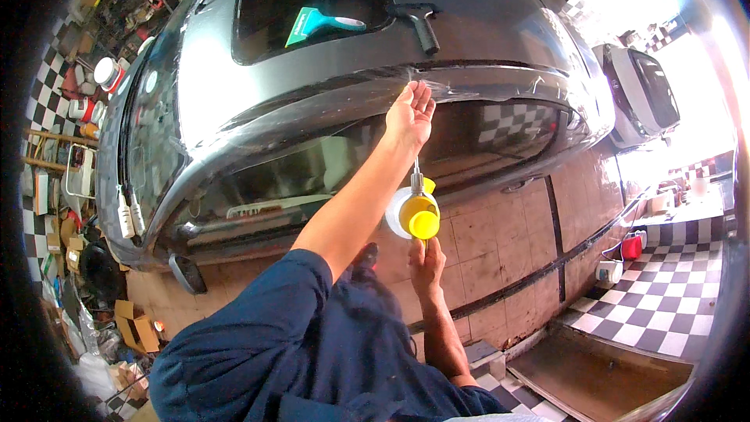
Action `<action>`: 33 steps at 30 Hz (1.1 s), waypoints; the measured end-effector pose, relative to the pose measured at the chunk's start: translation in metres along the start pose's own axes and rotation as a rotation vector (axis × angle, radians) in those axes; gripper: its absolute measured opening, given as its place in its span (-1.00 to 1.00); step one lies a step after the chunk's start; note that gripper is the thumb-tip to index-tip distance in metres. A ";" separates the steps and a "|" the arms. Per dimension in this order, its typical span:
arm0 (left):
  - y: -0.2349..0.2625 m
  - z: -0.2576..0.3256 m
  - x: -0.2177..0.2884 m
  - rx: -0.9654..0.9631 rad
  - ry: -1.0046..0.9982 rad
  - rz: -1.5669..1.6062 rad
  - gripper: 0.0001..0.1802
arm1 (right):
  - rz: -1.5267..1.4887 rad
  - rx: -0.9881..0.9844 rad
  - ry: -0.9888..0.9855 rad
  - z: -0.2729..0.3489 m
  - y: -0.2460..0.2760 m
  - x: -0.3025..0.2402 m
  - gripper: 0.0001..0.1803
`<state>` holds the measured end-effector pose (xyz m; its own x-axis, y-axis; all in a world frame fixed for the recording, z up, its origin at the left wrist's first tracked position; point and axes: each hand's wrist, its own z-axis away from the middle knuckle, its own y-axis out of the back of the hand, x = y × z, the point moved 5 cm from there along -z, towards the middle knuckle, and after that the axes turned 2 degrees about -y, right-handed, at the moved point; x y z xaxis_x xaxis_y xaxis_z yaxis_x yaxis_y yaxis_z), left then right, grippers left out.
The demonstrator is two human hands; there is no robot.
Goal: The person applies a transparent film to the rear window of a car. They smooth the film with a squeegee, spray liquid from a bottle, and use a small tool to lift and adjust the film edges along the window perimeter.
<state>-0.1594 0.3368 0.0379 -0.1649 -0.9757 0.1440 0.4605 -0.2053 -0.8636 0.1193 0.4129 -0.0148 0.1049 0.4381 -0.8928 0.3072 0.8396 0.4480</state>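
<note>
A clear film (312,94) with wrinkles and shiny creases lies along the roof edge of a dark grey car (476,27). My left hand (412,116) reaches up to that edge, palm showing, its fingers closed on the film where creases spread out. Lower down, beside the car's side window, my right hand (426,256) is closed around what looks like a pump sprayer (423,223), with a round yellow top, a whitish body and a thin metal nozzle pointing toward the roof. On the roof lie a teal squeegee (308,26) and a black-handled squeegee (426,33).
A side mirror (187,274) sticks out at the car's lower left. Boxes (135,327), tubs (108,72) and other clutter line the left side. Another vehicle (644,90) stands at the right. A red container (631,248) is near the checkered floor (641,297).
</note>
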 end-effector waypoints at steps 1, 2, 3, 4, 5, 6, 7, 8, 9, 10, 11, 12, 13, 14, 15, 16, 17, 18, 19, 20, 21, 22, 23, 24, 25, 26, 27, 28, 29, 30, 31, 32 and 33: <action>0.000 0.000 0.000 -0.003 0.002 -0.002 -0.76 | -0.005 0.009 0.012 0.000 -0.002 -0.008 -0.82; 0.001 0.000 0.001 0.013 0.001 -0.006 -0.77 | -0.044 0.015 0.050 -0.001 -0.005 -0.022 -0.83; 0.001 -0.001 0.002 0.002 0.005 -0.011 -0.77 | -0.046 0.010 0.007 -0.001 -0.009 -0.018 -0.83; 0.000 -0.001 0.003 -0.009 0.010 -0.015 -0.78 | -0.048 0.005 -0.036 -0.002 -0.012 -0.013 -0.83; -0.001 0.000 0.003 -0.020 0.016 -0.021 -0.78 | -0.050 0.001 -0.081 -0.002 -0.016 -0.011 -0.83; -0.002 0.001 0.004 -0.019 0.014 -0.029 -0.78 | -0.119 0.007 -0.102 -0.003 -0.018 -0.017 -0.83; -0.002 0.001 0.004 -0.019 0.011 -0.037 -0.78 | -0.112 0.014 -0.085 -0.004 -0.020 -0.016 -0.83; -0.003 0.002 0.004 -0.019 0.010 -0.045 -0.78 | -0.104 0.022 -0.068 -0.006 -0.022 -0.015 -0.82; -0.003 0.002 0.004 -0.025 0.012 -0.043 -0.78 | -0.096 0.031 -0.051 -0.007 -0.023 -0.016 -0.82; -0.004 0.002 0.005 -0.030 0.014 -0.040 -0.78 | -0.093 0.036 -0.037 -0.008 -0.024 -0.018 -0.81; -0.004 0.002 0.005 -0.035 0.015 -0.037 -0.77 | -0.089 0.041 -0.023 -0.010 -0.023 -0.030 -0.80; -0.004 0.002 0.006 -0.037 0.013 -0.041 -0.77 | -0.084 0.045 -0.009 -0.011 -0.022 -0.038 -0.80; -0.004 0.003 0.006 -0.040 0.010 -0.046 -0.77 | -0.052 0.013 -0.067 -0.011 -0.023 -0.037 -0.78; -0.004 0.003 0.006 -0.043 0.008 -0.050 -0.77 | -0.020 -0.017 -0.125 -0.011 -0.023 -0.035 -0.76; -0.003 0.003 0.006 -0.046 0.012 -0.050 -0.77 | 0.013 -0.048 -0.183 -0.011 -0.023 -0.032 -0.73; -0.003 0.003 0.005 -0.048 0.016 -0.050 -0.77 | 0.003 -0.035 -0.168 -0.012 -0.023 -0.030 -0.72; -0.002 0.002 0.006 -0.050 0.018 -0.049 -0.76 | -0.007 -0.024 -0.153 -0.012 -0.025 -0.028 -0.71; -0.002 0.002 0.006 -0.053 0.021 -0.050 -0.76 | -0.018 -0.013 -0.138 -0.012 -0.026 -0.028 -0.71; -0.001 0.001 0.006 -0.056 0.025 -0.050 -0.76 | -0.011 -0.016 -0.138 -0.012 -0.026 -0.027 -0.70; -0.001 0.001 0.006 -0.058 0.028 -0.050 -0.76 | -0.005 -0.020 -0.140 -0.012 -0.025 -0.030 -0.70; 0.000 0.001 0.007 -0.055 0.031 -0.049 -0.76 | 0.002 -0.024 -0.141 -0.012 -0.023 -0.034 -0.70; 0.000 0.002 0.007 -0.053 0.033 -0.049 -0.76 | -0.022 -0.042 -0.185 -0.012 -0.021 -0.035 -0.71; 0.001 0.002 0.006 -0.050 0.037 -0.049 -0.76 | -0.046 -0.058 -0.229 -0.012 -0.018 -0.036 -0.72; 0.002 0.003 0.006 -0.051 0.040 -0.041 -0.76 | -0.070 -0.074 -0.274 -0.011 -0.016 -0.037 -0.72; 0.004 0.003 0.006 -0.052 0.044 -0.034 -0.76 | -0.138 -0.064 -0.266 -0.009 -0.011 -0.042 -0.73; 0.006 0.002 0.006 -0.054 0.046 -0.027 -0.77 | -0.205 -0.054 -0.256 -0.008 -0.007 -0.049 -0.74; 0.007 0.000 0.006 -0.060 0.053 -0.021 -0.77 | -0.273 -0.043 -0.246 -0.007 -0.004 -0.051 -0.73; 0.010 -0.001 0.006 -0.065 0.061 -0.016 -0.78 | -0.280 0.004 -0.169 -0.004 0.001 -0.053 -0.75; 0.011 -0.003 0.005 -0.071 0.069 -0.009 -0.78 | -0.285 -0.004 -0.150 0.001 0.004 -0.043 -0.76; 0.011 -0.003 0.004 -0.080 0.067 -0.011 -0.80 | -0.288 -0.003 -0.135 0.008 0.007 -0.029 -0.76; 0.012 -0.003 0.002 -0.089 0.067 -0.014 -0.80 | -0.290 -0.001 -0.121 0.014 0.010 -0.017 -0.77; 0.012 -0.003 0.002 -0.102 0.061 -0.015 -0.81 | -0.363 0.009 -0.081 0.017 0.017 -0.029 -0.77; 0.012 -0.004 -0.001 -0.088 0.042 -0.008 -0.80 | -0.379 0.001 -0.145 0.021 0.021 -0.025 -0.77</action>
<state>-0.1573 0.3356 0.0255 -0.2051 -0.9698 0.1321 0.3810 -0.2034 -0.9019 0.1435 0.4128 0.0158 0.1159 0.0479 -0.9921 0.3509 0.9324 0.0860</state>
